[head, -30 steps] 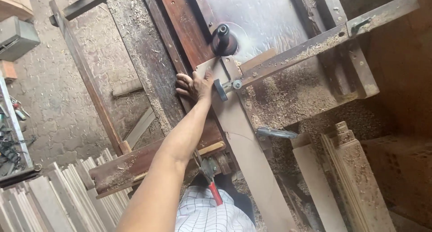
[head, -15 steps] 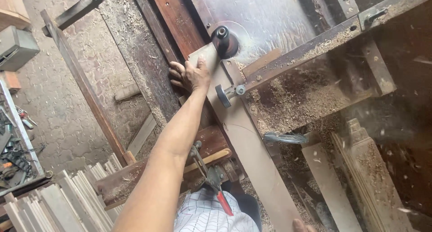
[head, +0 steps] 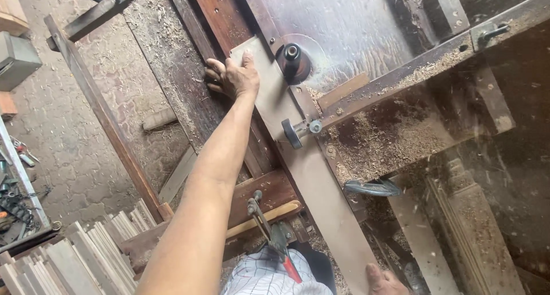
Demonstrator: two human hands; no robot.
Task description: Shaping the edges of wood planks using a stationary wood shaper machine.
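Head view: left hand (head: 232, 77) spread, pressed flat on far end of long wooden board (head: 321, 174), cutter spindle (head: 293, 60) just beside at 3 o'clock. Right hand (head: 387, 280) at near end, grip unclear. Slip risk: fingers into spindle.

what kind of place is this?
Likely a small woodworking shop. The left hand presses a long board along a worn machine table beside a spindle cutter; sawdust lies about, and cut wooden strips are stacked below.
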